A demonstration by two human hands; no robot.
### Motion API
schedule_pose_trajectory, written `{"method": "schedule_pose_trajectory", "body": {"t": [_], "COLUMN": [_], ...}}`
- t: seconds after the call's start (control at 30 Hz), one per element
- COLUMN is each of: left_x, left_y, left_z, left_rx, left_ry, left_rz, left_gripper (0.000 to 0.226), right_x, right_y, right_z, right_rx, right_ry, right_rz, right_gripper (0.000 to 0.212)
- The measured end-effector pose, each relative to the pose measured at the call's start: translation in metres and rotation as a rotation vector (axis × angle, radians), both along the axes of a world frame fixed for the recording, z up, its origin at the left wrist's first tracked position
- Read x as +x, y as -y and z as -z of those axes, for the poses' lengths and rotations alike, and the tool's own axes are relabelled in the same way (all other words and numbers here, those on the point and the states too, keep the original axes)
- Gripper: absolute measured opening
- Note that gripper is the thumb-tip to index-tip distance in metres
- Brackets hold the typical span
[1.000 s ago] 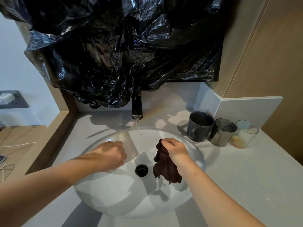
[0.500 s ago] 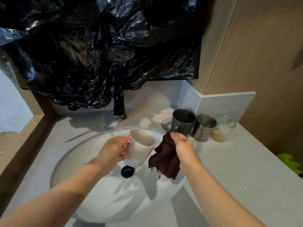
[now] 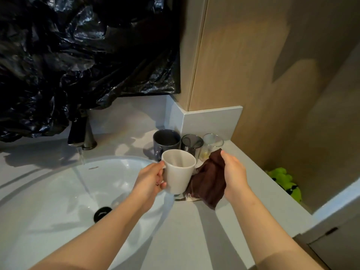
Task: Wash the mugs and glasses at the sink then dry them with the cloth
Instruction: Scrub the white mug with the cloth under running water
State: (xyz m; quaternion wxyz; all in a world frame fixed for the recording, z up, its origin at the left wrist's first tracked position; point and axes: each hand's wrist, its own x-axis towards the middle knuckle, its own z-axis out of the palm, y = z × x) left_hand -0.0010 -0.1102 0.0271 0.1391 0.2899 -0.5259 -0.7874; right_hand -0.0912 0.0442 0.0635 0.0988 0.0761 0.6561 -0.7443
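Both hands have carried things right, off the basin: left hand (image 3: pixel 151 179) grips upright cream ceramic mug (image 3: pixel 179 171), right hand (image 3: pixel 234 172) clutches brown cloth (image 3: pixel 209 182) over grey worktop (image 3: pixel 194 230)

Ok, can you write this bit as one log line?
left hand: holds white mug | right hand: holds brown cloth | tap: running

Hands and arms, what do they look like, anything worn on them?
The left hand and right hand are bare, no gloves. Both forearms are uncovered as far as the frame shows: no sleeves, watch or bracelet. A small reddish spot on a left finger might be a ring; too small to tell.
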Motion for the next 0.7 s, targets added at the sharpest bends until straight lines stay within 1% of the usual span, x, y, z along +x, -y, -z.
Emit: {"method": "schedule_pose_trajectory", "body": {"t": [0.23, 0.4, 0.5, 0.7], "left_x": [-0.016, -0.022, -0.024, -0.022], "left_y": [-0.020, -0.020, -0.020, -0.021], "left_z": [0.016, 0.025, 0.024, 0.014], "left_rx": [-0.022, -0.148, -0.264, -0.630], "left_ry": [-0.002, 0.071, 0.131, 0.220], "left_rz": [-0.057, -0.050, 0.022, 0.232], "left_gripper": [0.037, 0.040, 0.038, 0.035], "right_x": [-0.020, -0.028, -0.031, -0.042], "right_y": [-0.027, -0.031, -0.030, -0.026], "right_z": [0.010, 0.021, 0.026, 0.028], "right_rx": [0.113, 0.150, 0.170, 0.177], "right_ry": [-0.073, -0.051, -0.041, -0.075], "right_rz": [0.015, 0.010, -0.011, -0.032], "right_gripper": [0.021, 0.021, 0.022, 0.019]}}
